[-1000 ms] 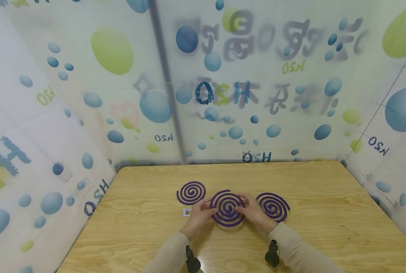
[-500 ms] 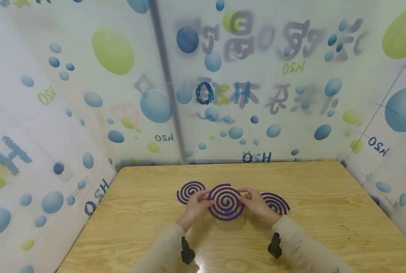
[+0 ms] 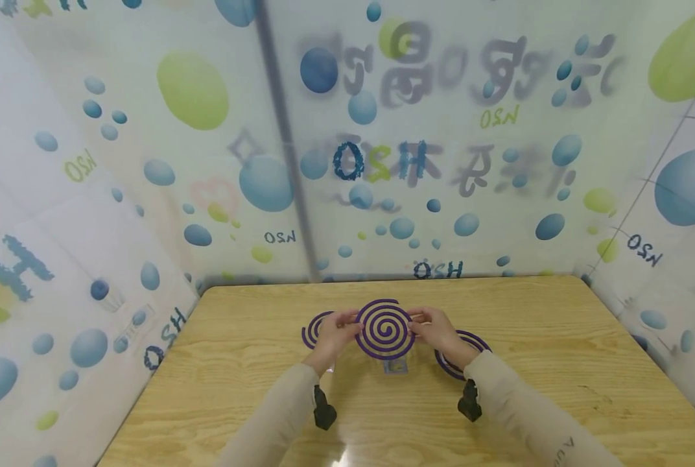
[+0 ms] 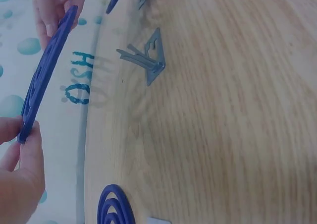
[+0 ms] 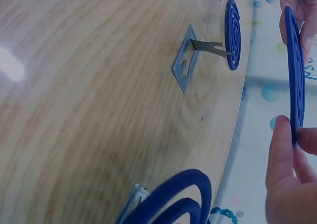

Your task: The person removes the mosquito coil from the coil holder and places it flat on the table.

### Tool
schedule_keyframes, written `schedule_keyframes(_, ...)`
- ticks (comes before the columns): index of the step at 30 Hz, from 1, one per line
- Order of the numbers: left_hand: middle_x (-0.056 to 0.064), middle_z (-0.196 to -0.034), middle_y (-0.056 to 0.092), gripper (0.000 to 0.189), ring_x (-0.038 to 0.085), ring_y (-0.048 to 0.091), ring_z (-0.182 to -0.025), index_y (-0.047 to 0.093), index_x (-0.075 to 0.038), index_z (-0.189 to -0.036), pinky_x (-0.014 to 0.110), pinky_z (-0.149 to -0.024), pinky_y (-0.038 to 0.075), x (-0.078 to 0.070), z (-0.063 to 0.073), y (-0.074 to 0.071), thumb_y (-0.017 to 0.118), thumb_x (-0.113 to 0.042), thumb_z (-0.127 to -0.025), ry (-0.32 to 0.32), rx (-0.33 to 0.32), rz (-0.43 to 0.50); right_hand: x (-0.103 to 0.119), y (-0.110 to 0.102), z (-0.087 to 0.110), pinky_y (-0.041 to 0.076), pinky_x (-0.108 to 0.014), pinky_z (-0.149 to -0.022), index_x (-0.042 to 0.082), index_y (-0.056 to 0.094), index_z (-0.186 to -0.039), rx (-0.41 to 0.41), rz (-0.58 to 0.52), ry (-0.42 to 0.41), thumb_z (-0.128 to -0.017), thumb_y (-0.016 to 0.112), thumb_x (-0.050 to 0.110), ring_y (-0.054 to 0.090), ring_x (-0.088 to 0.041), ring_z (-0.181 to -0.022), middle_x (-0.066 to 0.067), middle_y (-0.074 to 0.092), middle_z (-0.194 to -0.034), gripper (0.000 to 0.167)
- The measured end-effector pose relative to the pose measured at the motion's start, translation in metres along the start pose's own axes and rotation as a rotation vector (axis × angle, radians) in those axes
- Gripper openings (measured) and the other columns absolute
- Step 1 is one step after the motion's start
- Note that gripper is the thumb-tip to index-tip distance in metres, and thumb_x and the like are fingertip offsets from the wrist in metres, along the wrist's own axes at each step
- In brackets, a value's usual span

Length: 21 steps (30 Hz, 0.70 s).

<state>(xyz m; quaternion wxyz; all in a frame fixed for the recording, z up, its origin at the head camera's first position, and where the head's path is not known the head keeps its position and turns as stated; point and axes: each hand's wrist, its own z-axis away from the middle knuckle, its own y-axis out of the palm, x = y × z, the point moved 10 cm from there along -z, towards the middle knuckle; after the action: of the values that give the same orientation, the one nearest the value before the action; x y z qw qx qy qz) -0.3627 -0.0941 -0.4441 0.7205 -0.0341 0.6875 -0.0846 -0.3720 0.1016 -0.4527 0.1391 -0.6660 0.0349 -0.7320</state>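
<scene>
Both hands hold a purple mosquito coil (image 3: 386, 329) up over the table, its spiral facing the head camera. My left hand (image 3: 334, 336) pinches its left edge between thumb and fingers, as the left wrist view also shows. On the opposite edge my right hand (image 3: 437, 331) pinches it the same way. Below the coil, a small metal coil stand (image 5: 185, 60) sits on the tabletop with its split prongs bent up. Another purple coil (image 5: 233, 16) lies beyond my left hand, and a third coil (image 5: 198, 177) lies under my right forearm; each is partly hidden in the head view.
The wooden table (image 3: 254, 324) backs onto a patterned curtain (image 3: 470, 162) with bubbles and letters. A second metal stand (image 5: 132, 204) shows beside the right-hand coil, and a further metal piece (image 3: 330, 370) peeks out by my left wrist.
Both hands have raised the coil and moved it away from me, toward the back of the table. The metal stand beneath it has come into view.
</scene>
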Motion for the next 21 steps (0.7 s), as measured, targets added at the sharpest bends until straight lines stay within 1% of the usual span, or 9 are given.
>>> schedule_keyframes(5, 0.015, -0.107, 0.054, 0.035, 0.022, 0.055, -0.091, 0.052, 0.003, -0.117, 0.029, -0.079, 0.050, 0.001, -0.007, -0.003, 0.057, -0.003, -0.083, 0.002, -0.050, 0.000, 0.003, -0.002, -0.006, 0.052, -0.040, -0.074, -0.001, 0.053, -0.115, -0.010, 0.025, 0.002, -0.087, 0.052, 0.001, 0.059, -0.020, -0.077, -0.015, 0.054, -0.098, 0.028)
schedule_keyframes(8, 0.014, -0.107, 0.054, 0.034, 0.022, 0.055, -0.093, 0.053, 0.002, -0.117, 0.029, -0.081, 0.049, 0.004, -0.011, -0.003, 0.056, -0.001, -0.083, -0.015, -0.075, 0.006, 0.007, -0.005, -0.011, 0.053, -0.038, -0.073, -0.002, 0.053, -0.114, -0.017, 0.040, -0.010, -0.087, 0.052, 0.001, 0.059, -0.019, -0.078, -0.015, 0.054, -0.098, 0.028)
schedule_keyframes(12, 0.016, -0.108, 0.053, 0.034, 0.024, 0.055, -0.095, 0.053, 0.003, -0.117, 0.029, -0.083, 0.048, 0.004, -0.017, 0.000, 0.055, 0.001, -0.083, -0.035, -0.103, 0.051, 0.014, -0.010, -0.018, 0.053, -0.036, -0.071, -0.004, 0.054, -0.112, -0.030, 0.061, -0.031, -0.086, 0.053, 0.000, 0.058, -0.018, -0.076, -0.015, 0.054, -0.095, 0.026)
schedule_keyframes(15, 0.019, -0.109, 0.052, 0.032, 0.027, 0.055, -0.096, 0.054, 0.003, -0.116, 0.031, -0.083, 0.048, 0.004, -0.022, 0.001, 0.054, 0.003, -0.083, -0.044, -0.130, 0.096, 0.016, -0.012, -0.024, 0.054, -0.035, -0.070, -0.005, 0.054, -0.110, -0.044, 0.074, -0.032, -0.086, 0.052, -0.002, 0.059, -0.021, -0.076, -0.015, 0.054, -0.093, 0.024)
schedule_keyframes(17, 0.020, -0.109, 0.052, 0.031, 0.029, 0.055, -0.096, 0.054, 0.004, -0.115, 0.031, -0.082, 0.049, 0.006, -0.025, 0.000, 0.053, 0.004, -0.084, -0.049, -0.148, 0.117, 0.014, -0.013, -0.028, 0.054, -0.035, -0.070, -0.005, 0.055, -0.109, -0.052, 0.073, -0.025, -0.085, 0.053, -0.002, 0.059, -0.023, -0.077, -0.016, 0.054, -0.093, 0.024)
schedule_keyframes(20, 0.019, -0.106, 0.052, 0.030, 0.029, 0.055, -0.096, 0.056, 0.003, -0.113, 0.030, -0.079, 0.050, 0.010, -0.028, 0.000, 0.054, 0.004, -0.083, -0.057, -0.174, 0.121, 0.013, -0.013, -0.032, 0.054, -0.033, -0.066, -0.005, 0.056, -0.105, -0.058, 0.076, -0.033, -0.084, 0.054, -0.003, 0.059, -0.025, -0.078, -0.018, 0.055, -0.092, 0.021)
schedule_keyframes(21, 0.018, -0.106, 0.053, 0.030, 0.029, 0.056, -0.095, 0.056, 0.003, -0.113, 0.030, -0.078, 0.051, 0.012, -0.029, -0.001, 0.054, 0.004, -0.083, -0.061, -0.183, 0.121, 0.013, -0.013, -0.034, 0.054, -0.031, -0.063, -0.005, 0.056, -0.103, -0.054, 0.075, -0.057, -0.084, 0.055, -0.003, 0.059, -0.025, -0.075, -0.017, 0.055, -0.090, 0.020)
